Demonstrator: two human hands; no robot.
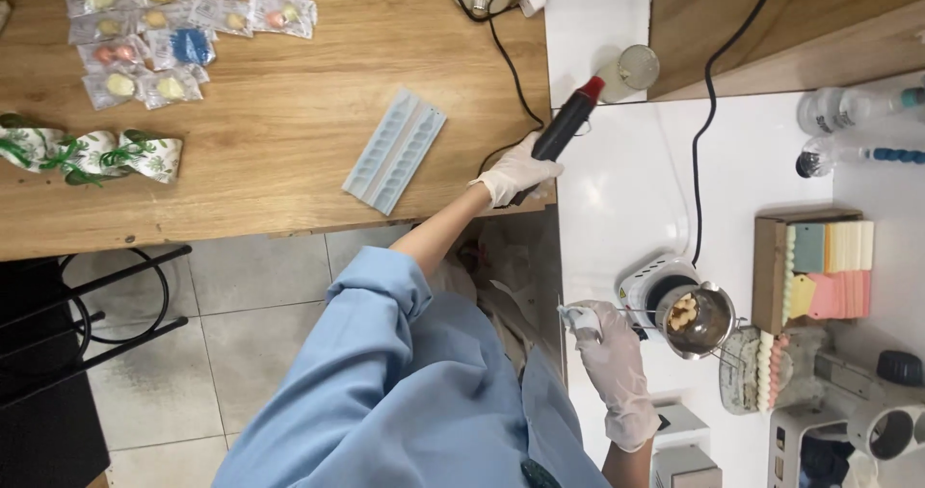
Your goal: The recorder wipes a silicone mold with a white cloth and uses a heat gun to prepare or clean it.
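My left hand [514,172], in a white glove, grips a black stick-shaped tool with a red tip [568,122] over the gap between the wooden table [260,199] and the white counter [617,209]. My right hand [614,368], also gloved, holds the handle of a small metal pot [696,319] that sits on a white electric heater [647,284]. Pale lumps lie inside the pot. A light blue silicone mould [395,149] rests on the wooden table, left of my left hand.
Clear packets with small coloured pieces [164,26] and a green-and-white ribbon [96,154] lie on the table's left. A glass jar [631,67], two clear bottles [848,127], a cardboard box of coloured sheets [819,266] and a black cable [701,151] occupy the counter. A black stool frame [87,315] stands below.
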